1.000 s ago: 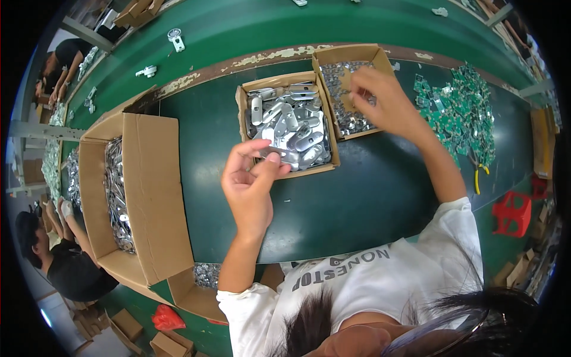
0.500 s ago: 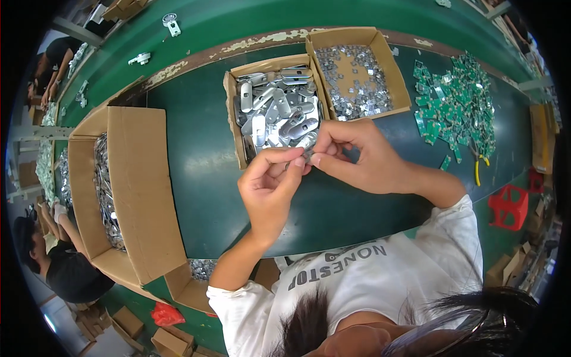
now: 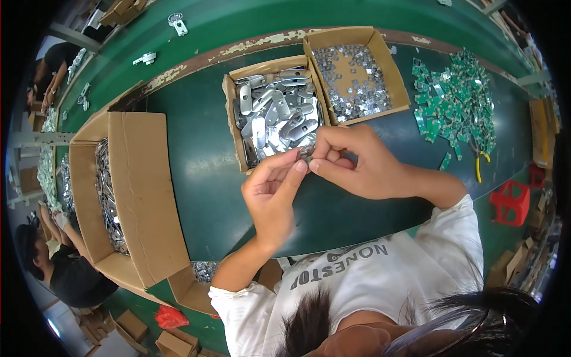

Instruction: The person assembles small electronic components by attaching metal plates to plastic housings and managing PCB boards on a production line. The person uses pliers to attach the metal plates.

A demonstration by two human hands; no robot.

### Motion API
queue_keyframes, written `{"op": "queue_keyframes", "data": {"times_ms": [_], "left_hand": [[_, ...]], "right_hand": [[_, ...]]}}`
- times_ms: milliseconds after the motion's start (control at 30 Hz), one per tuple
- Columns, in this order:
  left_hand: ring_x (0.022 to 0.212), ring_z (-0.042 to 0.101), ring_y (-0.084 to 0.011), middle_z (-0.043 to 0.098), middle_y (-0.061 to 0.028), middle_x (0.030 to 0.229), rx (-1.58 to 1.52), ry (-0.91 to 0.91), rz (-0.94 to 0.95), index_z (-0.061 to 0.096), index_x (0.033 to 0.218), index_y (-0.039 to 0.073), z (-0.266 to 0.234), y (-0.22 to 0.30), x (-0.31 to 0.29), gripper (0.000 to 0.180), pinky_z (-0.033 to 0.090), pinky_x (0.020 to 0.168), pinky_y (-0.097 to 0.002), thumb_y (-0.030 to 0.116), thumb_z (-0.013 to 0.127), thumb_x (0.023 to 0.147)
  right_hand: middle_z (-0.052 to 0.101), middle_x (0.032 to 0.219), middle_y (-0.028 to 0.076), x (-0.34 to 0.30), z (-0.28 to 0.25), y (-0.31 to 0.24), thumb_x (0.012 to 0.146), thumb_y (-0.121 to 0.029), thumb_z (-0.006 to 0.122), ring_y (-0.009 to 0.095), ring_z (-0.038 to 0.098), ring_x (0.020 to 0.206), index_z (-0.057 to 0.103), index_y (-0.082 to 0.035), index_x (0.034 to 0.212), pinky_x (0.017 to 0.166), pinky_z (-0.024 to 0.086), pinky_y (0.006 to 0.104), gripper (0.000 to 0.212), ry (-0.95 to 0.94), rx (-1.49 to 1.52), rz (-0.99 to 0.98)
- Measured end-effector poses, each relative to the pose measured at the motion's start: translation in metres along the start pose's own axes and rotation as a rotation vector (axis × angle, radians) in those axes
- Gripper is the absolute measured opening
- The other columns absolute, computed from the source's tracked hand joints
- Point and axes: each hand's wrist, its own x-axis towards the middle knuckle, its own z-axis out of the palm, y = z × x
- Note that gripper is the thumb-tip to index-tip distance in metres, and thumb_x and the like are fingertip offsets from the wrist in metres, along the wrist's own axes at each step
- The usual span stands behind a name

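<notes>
My left hand (image 3: 270, 196) and my right hand (image 3: 364, 163) meet in front of the open boxes, thumbs and fingertips closed around a small grey metal piece (image 3: 305, 153). The fingers cover most of that piece, so its full shape is hidden. Just beyond lies a cardboard box (image 3: 231, 113) heaped with oblong silver metal plates (image 3: 279, 107), each with a slot or hole. Touching its right side is another cardboard box (image 3: 397, 80), holding many tiny square metal pieces (image 3: 363, 107).
Green circuit boards (image 3: 464, 107) are piled on the right, beside yellow-handled pliers (image 3: 478, 169). A large carton (image 3: 146, 196) of metal parts stands left. Beyond the table runs a green belt (image 3: 238, 21) carrying scattered parts. A red stool (image 3: 510, 202) is at right; other people (image 3: 77, 273) sit left.
Both hands stay together on the metal piece, with only a slight shift of the left hand and fingertips. Parts on the green belt have moved a little to the right.
</notes>
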Motion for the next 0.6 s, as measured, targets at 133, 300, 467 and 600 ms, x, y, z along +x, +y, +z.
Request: {"op": "queue_keyframes", "data": {"times_ms": [133,300,467,600], "left_hand": [[0.094,0.063,-0.0168,0.064,-0.0154,0.103,-0.082,-0.037,-0.138,0.056,0.103,-0.006,0.000,0.002,0.004,0.017,0.051,0.085,-0.0280,-0.008,0.058,0.086],[0.091,0.063,-0.0154,0.064,-0.0114,0.098,-0.180,-0.010,-0.230,0.052,0.096,-0.002,0.002,-0.004,0.004,0.009,0.054,0.083,-0.0316,-0.005,0.055,0.088],[0.089,0.063,-0.0131,0.063,-0.0085,0.096,-0.168,-0.012,-0.223,0.045,0.088,0.004,-0.003,-0.002,0.007,0.011,0.056,0.080,-0.0326,-0.005,0.053,0.089],[0.088,0.063,-0.0126,0.065,-0.0097,0.097,-0.129,-0.002,-0.193,0.048,0.088,0.003,-0.003,-0.001,0.008,0.009,0.057,0.076,-0.0311,-0.004,0.053,0.089]], "right_hand": [[0.044,0.059,-0.005,0.002,-0.004,0.002,0.082,-0.003,0.063,0.000,0.034,0.054,0.051,-0.003,0.073,0.048,0.026,0.0199,0.015,-0.010,0.116,0.065],[0.049,0.067,-0.003,0.004,-0.006,0.012,0.081,-0.003,0.062,0.002,0.037,0.055,0.048,-0.005,0.070,0.048,0.027,0.0207,0.019,-0.073,0.023,0.076],[0.053,0.082,-0.001,0.007,-0.001,0.009,0.074,-0.007,0.068,0.011,0.048,0.059,0.058,-0.009,0.076,0.056,0.033,0.0279,0.010,0.186,-0.453,-0.435],[0.055,0.086,-0.004,0.010,0.000,0.014,0.073,-0.009,0.069,0.009,0.052,0.069,0.066,-0.015,0.088,0.065,0.031,0.0280,0.017,0.201,-0.626,-0.622]]}}
